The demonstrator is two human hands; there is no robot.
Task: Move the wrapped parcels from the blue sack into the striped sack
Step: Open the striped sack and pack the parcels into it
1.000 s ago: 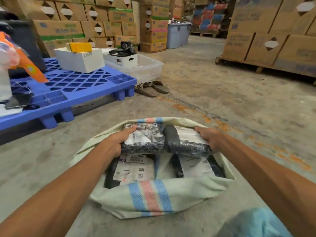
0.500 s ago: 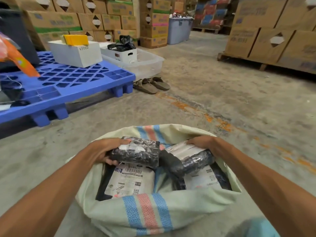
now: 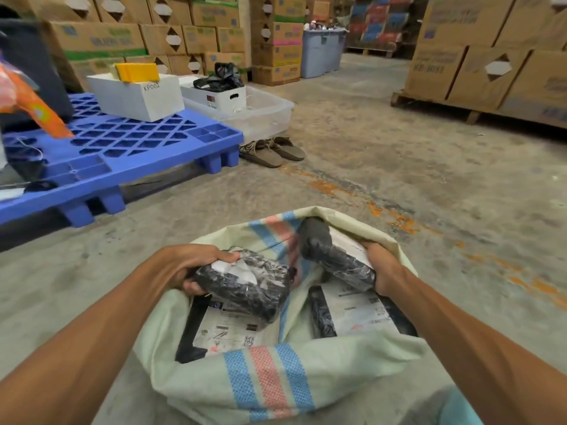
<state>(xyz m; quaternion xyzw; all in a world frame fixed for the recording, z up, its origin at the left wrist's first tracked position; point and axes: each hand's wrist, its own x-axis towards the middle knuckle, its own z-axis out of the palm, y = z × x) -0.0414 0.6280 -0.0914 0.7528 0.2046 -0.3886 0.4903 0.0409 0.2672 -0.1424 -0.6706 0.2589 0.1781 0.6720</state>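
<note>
The striped sack lies open on the concrete floor in front of me, cream with blue and pink bands. My left hand grips a black wrapped parcel inside the sack's mouth. My right hand grips a second black parcel, tilted with its far end up. Beneath them lie two flat parcels with white labels, one on the left, one on the right. A corner of the blue sack shows at the bottom right.
A blue plastic pallet with a white box stands at the left. A clear tub and a pair of sandals lie beyond it. Stacked cartons on a wooden pallet sit at the right, more cartons at the back.
Both hands have lowered their parcels deeper into the striped sack. The right parcel has tilted, its far end now pointing up and away.
</note>
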